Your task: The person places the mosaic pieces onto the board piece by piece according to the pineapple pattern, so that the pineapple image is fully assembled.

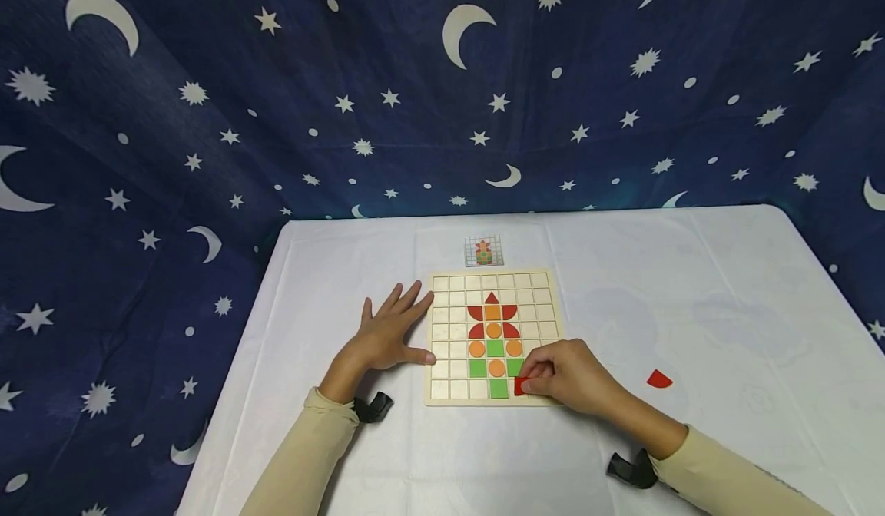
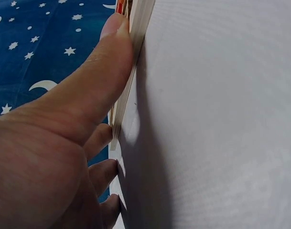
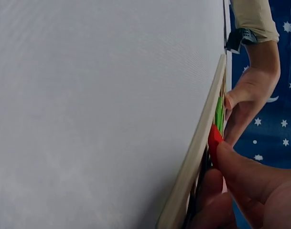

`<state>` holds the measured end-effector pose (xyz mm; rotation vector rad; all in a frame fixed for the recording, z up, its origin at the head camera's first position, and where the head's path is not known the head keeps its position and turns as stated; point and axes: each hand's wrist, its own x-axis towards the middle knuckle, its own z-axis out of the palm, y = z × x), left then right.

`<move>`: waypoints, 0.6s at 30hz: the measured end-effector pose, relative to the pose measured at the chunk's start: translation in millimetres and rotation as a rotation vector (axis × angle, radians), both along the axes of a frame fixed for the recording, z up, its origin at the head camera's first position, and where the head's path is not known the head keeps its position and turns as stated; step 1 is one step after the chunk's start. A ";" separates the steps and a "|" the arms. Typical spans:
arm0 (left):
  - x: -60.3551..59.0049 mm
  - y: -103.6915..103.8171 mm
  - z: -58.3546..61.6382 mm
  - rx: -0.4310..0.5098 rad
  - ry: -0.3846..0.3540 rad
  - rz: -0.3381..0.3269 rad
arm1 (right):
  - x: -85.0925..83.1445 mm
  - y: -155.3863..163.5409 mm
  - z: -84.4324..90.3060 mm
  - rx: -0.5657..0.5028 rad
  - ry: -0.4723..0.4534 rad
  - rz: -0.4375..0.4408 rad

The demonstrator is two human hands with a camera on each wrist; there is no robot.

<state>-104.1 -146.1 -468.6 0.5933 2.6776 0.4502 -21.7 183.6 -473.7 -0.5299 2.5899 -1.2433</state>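
A square wooden grid board (image 1: pixel 449 388) lies on the table, with red, orange and green flat pieces forming a figure on it. Between thumb and fingers, my right hand (image 1: pixel 572 378) pinches a red piece (image 3: pixel 214 141) at the board's bottom row, just right of a green square (image 1: pixel 498 388). The red piece's full outline is partly hidden by the fingertips. My left hand (image 1: pixel 389 333) rests with spread fingers at the board's left edge, thumb and fingertips right at the rim. A red quarter-circle piece (image 1: pixel 660 379) lies on the table beyond my right hand.
Behind the board lies a small pattern card (image 1: pixel 484 251) showing a similar coloured figure. White cloth covers the table (image 1: pixel 346 255). A dark blue curtain (image 1: pixel 387 55) with moons and stars hangs behind and to the left. Black straps (image 1: pixel 634 470) sit on both wrists.
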 end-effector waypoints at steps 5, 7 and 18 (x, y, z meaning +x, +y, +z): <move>0.1 0.5 0.7 -0.002 0.001 0.002 | 0.5 -2.8 0.5 0.033 0.059 -0.010; 0.1 0.7 1.0 -0.003 0.000 0.003 | 0.5 -3.3 0.5 0.041 0.072 -0.010; 0.8 0.9 2.7 0.003 -0.008 0.000 | 1.8 -11.0 0.8 0.093 0.140 0.000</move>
